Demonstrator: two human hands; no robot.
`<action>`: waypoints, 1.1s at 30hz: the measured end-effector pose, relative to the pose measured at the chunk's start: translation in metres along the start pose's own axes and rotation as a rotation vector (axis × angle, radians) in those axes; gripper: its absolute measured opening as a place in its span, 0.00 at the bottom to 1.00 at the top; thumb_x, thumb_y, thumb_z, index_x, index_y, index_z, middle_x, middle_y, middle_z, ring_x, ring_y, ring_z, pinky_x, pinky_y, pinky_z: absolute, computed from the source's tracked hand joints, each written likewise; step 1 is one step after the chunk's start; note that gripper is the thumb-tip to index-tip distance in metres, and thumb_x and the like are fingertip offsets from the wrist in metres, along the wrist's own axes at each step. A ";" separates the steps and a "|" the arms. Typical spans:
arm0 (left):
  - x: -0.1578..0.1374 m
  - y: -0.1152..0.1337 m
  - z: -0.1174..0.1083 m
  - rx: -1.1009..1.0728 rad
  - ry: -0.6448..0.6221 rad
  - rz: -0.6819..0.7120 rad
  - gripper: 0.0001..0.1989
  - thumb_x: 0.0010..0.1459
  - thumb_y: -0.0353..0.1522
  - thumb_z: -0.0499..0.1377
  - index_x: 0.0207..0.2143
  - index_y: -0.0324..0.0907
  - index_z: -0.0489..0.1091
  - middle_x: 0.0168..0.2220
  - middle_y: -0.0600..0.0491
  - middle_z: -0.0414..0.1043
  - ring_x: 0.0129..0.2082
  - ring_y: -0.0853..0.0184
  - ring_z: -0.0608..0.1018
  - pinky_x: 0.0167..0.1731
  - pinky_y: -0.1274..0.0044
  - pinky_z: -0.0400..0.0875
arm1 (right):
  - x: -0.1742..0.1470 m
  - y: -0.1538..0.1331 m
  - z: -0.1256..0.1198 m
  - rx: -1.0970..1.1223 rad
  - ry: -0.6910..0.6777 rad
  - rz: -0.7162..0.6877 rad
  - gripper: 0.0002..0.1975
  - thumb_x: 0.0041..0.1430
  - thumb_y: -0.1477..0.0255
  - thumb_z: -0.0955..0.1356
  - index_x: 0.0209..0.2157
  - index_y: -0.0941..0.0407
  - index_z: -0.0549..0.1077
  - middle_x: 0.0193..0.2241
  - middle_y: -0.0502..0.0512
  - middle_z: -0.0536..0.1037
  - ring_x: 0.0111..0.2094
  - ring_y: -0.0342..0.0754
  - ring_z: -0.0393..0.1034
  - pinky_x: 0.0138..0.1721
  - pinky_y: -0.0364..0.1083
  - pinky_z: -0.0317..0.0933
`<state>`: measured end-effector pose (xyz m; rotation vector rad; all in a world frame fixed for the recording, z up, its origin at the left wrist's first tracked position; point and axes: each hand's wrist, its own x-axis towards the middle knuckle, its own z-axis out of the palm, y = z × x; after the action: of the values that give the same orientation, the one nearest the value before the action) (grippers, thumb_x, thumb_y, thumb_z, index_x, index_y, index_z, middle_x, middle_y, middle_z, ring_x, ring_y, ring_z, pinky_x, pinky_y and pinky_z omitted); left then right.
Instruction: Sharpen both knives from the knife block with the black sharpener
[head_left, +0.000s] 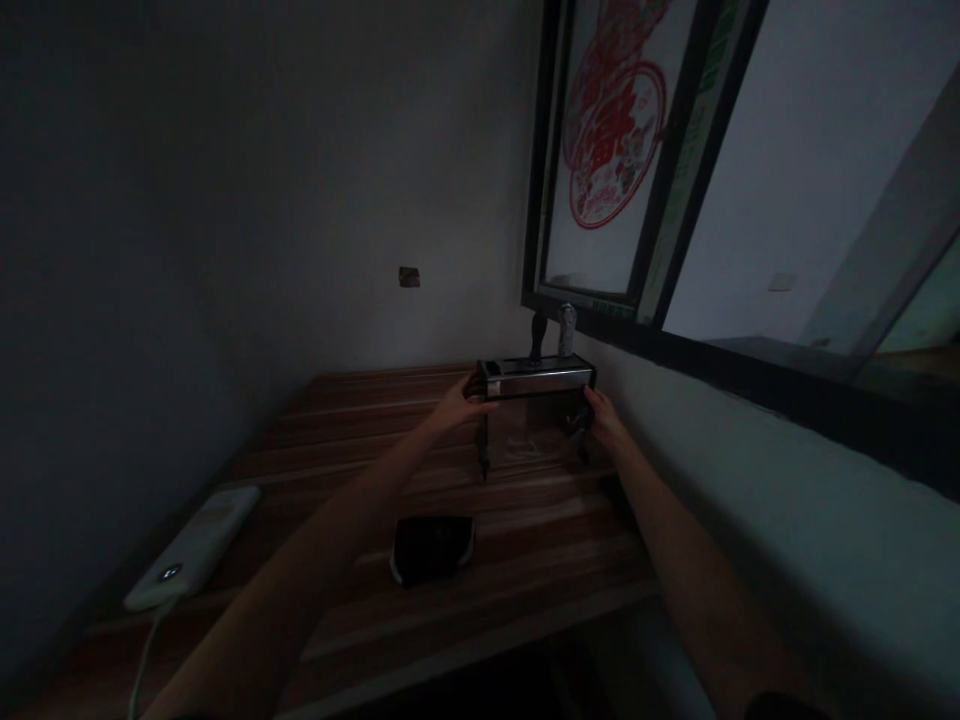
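Observation:
Toward the far corner of the wooden table stands a knife holder (536, 384) with a dark frame, a shiny top rail and a see-through front. Two handles stick up from its top, a dark handle (538, 335) and a patterned grey handle (567, 330). My left hand (461, 405) grips the holder's left end, thumb along the front. At the right end, my right hand (600, 415) has its fingers closed round the side, beside a dark object (577, 420) that is too dim to make out.
A black case-like item (433, 548) lies nearer on the striped tabletop (352, 610). At left is a white power strip or power bank (195, 545) with a cable (146, 655). A dark-framed window (536, 250) with red decorations borders the right wall, its ledge close to my right arm.

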<state>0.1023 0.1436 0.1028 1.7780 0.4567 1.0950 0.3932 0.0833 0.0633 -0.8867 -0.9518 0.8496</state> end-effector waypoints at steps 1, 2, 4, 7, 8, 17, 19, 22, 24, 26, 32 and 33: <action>0.000 -0.001 0.001 0.005 0.000 0.006 0.37 0.36 0.30 0.66 0.51 0.38 0.57 0.51 0.42 0.62 0.48 0.61 0.68 0.49 0.67 0.61 | 0.000 0.001 -0.001 0.004 0.000 0.001 0.16 0.43 0.61 0.69 0.32 0.55 0.70 0.25 0.46 0.75 0.24 0.41 0.70 0.26 0.40 0.63; 0.000 -0.002 0.002 0.008 -0.002 0.010 0.37 0.36 0.30 0.66 0.51 0.38 0.57 0.51 0.42 0.63 0.49 0.61 0.68 0.50 0.67 0.61 | 0.000 0.003 -0.003 0.007 0.000 0.003 0.16 0.43 0.61 0.69 0.33 0.55 0.70 0.25 0.46 0.75 0.24 0.41 0.70 0.26 0.40 0.63; -0.002 -0.004 0.004 0.004 -0.008 0.009 0.37 0.36 0.30 0.66 0.51 0.38 0.57 0.51 0.42 0.62 0.49 0.61 0.68 0.50 0.67 0.61 | -0.001 0.004 -0.006 0.012 -0.001 0.007 0.16 0.42 0.61 0.69 0.33 0.55 0.70 0.25 0.47 0.76 0.24 0.42 0.70 0.26 0.41 0.64; -0.005 -0.005 0.007 -0.016 -0.019 -0.008 0.37 0.38 0.30 0.66 0.52 0.39 0.56 0.52 0.43 0.61 0.49 0.61 0.68 0.49 0.67 0.62 | -0.002 0.005 -0.009 0.014 -0.004 0.015 0.17 0.42 0.61 0.69 0.34 0.54 0.70 0.26 0.46 0.76 0.25 0.42 0.71 0.27 0.41 0.64; -0.005 -0.005 0.007 -0.016 -0.022 -0.012 0.37 0.38 0.31 0.65 0.52 0.39 0.56 0.52 0.43 0.61 0.49 0.61 0.68 0.49 0.67 0.62 | -0.002 0.006 -0.010 0.013 -0.006 0.018 0.17 0.42 0.61 0.69 0.34 0.54 0.70 0.27 0.47 0.76 0.25 0.42 0.71 0.28 0.41 0.64; -0.008 0.001 0.017 0.010 -0.010 0.003 0.36 0.38 0.31 0.65 0.51 0.38 0.56 0.53 0.43 0.59 0.50 0.62 0.66 0.50 0.69 0.61 | -0.004 0.012 -0.018 -0.012 -0.012 0.069 0.17 0.44 0.59 0.68 0.34 0.54 0.70 0.29 0.49 0.77 0.29 0.46 0.72 0.30 0.44 0.66; -0.008 0.001 0.018 0.012 0.005 -0.003 0.37 0.38 0.30 0.66 0.51 0.38 0.56 0.53 0.43 0.60 0.50 0.62 0.66 0.50 0.69 0.61 | -0.004 0.012 -0.018 -0.015 -0.012 0.081 0.17 0.45 0.59 0.67 0.35 0.54 0.70 0.31 0.50 0.77 0.31 0.46 0.72 0.32 0.45 0.66; -0.007 0.000 0.019 0.001 0.009 -0.016 0.38 0.37 0.30 0.66 0.52 0.38 0.55 0.53 0.43 0.60 0.50 0.61 0.66 0.50 0.68 0.61 | -0.005 0.012 -0.019 -0.010 -0.023 0.102 0.16 0.46 0.59 0.67 0.36 0.54 0.70 0.32 0.50 0.77 0.32 0.46 0.72 0.34 0.45 0.66; -0.008 0.000 0.020 -0.015 0.005 -0.021 0.38 0.38 0.30 0.66 0.52 0.38 0.54 0.52 0.43 0.60 0.50 0.61 0.67 0.49 0.67 0.62 | -0.005 0.011 -0.019 -0.007 -0.043 0.122 0.16 0.47 0.59 0.66 0.35 0.54 0.70 0.32 0.50 0.77 0.32 0.46 0.72 0.35 0.46 0.66; -0.008 0.001 0.020 -0.023 0.006 -0.017 0.38 0.38 0.30 0.65 0.53 0.38 0.54 0.52 0.42 0.60 0.50 0.61 0.67 0.50 0.67 0.61 | -0.007 0.010 -0.019 -0.005 -0.062 0.139 0.16 0.48 0.59 0.66 0.35 0.54 0.71 0.32 0.50 0.77 0.32 0.46 0.72 0.35 0.46 0.66; -0.007 0.002 0.020 -0.031 0.013 -0.045 0.40 0.36 0.30 0.66 0.52 0.36 0.54 0.52 0.40 0.60 0.50 0.60 0.66 0.50 0.67 0.60 | -0.009 0.005 -0.020 -0.007 -0.093 0.149 0.15 0.47 0.59 0.66 0.35 0.52 0.70 0.32 0.49 0.77 0.33 0.46 0.72 0.36 0.46 0.66; -0.007 0.002 0.019 -0.029 0.011 -0.054 0.40 0.36 0.30 0.66 0.52 0.36 0.54 0.52 0.40 0.60 0.50 0.60 0.66 0.50 0.67 0.60 | -0.010 0.004 -0.020 -0.010 -0.098 0.146 0.15 0.47 0.59 0.66 0.36 0.52 0.70 0.32 0.49 0.77 0.34 0.46 0.71 0.37 0.46 0.66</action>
<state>0.1144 0.1278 0.0985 1.7252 0.4910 1.0691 0.4078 0.0711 0.0506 -0.9387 -0.9855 1.0213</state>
